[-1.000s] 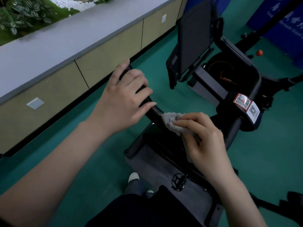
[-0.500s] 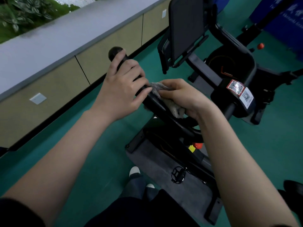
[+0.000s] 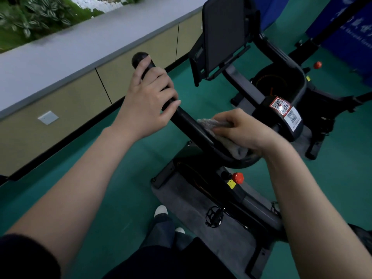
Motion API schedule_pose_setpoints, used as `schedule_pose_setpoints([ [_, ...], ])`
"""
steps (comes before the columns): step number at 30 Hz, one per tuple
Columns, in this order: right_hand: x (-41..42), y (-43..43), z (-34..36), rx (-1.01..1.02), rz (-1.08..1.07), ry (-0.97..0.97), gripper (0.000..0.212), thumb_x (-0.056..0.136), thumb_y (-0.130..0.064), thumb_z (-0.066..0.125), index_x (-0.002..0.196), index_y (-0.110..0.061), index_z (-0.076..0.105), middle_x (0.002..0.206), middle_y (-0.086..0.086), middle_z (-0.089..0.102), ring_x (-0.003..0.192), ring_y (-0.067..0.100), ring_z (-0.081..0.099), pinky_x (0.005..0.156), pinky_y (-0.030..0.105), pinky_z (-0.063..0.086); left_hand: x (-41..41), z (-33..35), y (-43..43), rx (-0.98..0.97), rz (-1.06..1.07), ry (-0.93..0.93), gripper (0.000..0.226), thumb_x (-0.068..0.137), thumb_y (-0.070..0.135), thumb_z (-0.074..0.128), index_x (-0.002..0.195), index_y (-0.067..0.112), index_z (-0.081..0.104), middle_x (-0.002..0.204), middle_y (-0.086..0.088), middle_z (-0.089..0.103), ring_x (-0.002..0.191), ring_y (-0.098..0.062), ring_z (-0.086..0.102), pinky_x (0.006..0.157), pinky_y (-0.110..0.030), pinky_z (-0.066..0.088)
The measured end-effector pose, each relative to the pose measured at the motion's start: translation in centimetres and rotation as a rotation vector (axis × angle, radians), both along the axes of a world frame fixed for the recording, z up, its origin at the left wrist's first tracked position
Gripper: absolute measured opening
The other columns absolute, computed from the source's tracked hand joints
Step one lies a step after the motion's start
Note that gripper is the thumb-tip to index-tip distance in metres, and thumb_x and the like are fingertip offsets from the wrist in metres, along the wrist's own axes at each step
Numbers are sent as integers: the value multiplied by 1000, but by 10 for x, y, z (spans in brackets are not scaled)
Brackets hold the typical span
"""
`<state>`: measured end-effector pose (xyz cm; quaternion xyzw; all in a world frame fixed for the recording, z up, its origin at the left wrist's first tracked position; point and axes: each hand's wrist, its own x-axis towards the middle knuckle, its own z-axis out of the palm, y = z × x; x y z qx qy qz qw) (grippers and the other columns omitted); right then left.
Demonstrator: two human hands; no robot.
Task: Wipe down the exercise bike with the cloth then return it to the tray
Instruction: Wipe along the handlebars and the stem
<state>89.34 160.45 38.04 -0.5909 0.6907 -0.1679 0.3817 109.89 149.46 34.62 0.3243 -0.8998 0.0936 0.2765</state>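
left hand (image 3: 149, 103) grips handlebar (image 3: 186, 120) end | right hand (image 3: 241, 131) clasps grey cloth (image 3: 211, 123) on the bar | change: cloth now lower, toward the bend, apart from left hand | wiping ongoing; tray not in view

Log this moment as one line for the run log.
phase: wiping handlebar | left hand: grips handlebar end | right hand: holds cloth against handlebar | cloth return: not yet done
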Motion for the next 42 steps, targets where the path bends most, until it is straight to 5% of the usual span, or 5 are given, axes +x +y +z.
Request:
schedule_pose_setpoints([
  [4, -2, 20, 9, -56, -48, 97, 25, 88, -5, 58, 81, -26, 70, 79, 7, 71, 78, 17, 65, 72, 31, 51, -5, 1, 5, -4, 31, -1, 30, 93, 31, 46, 83, 13, 68, 88, -2, 60, 106, -25, 49, 118, -44, 4],
  [17, 47, 65, -23, -550, -518, 200, 25, 85, 0, 62, 102, -13, 74, 89, 2, 60, 80, 12, 54, 71, 0, 33, -5, 6, 11, 47, -61, -94, 42, 97, 37, 37, 95, 14, 72, 90, 1, 66, 104, -22, 52, 119, -41, 3],
  [24, 109, 40, -42, -857, -679, 202, 34, 72, 14, 56, 100, -2, 68, 93, 8, 58, 91, 26, 55, 84, 41, 48, -3, 3, 7, 34, -67, -91, 41, 97, 35, 39, 87, 14, 72, 86, 0, 66, 100, -23, 55, 116, -35, 3],
  [30, 109, 57, -60, -936, -841, 406, 28, 76, 16, 59, 98, 3, 69, 100, 16, 60, 97, 30, 56, 95, 32, 45, 2, 5, 2, 32, -125, -142, 40, 98, 35, 37, 91, 15, 71, 91, 0, 66, 104, -25, 56, 116, -37, 7],
  [42, 181, 4, -76, -1076, -1491, 273, 17, 83, 4, 68, 99, 0, 69, 97, 13, 55, 94, 10, 54, 88, 15, 44, 9, 4, -9, 9, -247, -197, 40, 99, 32, 35, 94, 11, 69, 93, -4, 64, 103, -28, 54, 115, -38, 11],
])
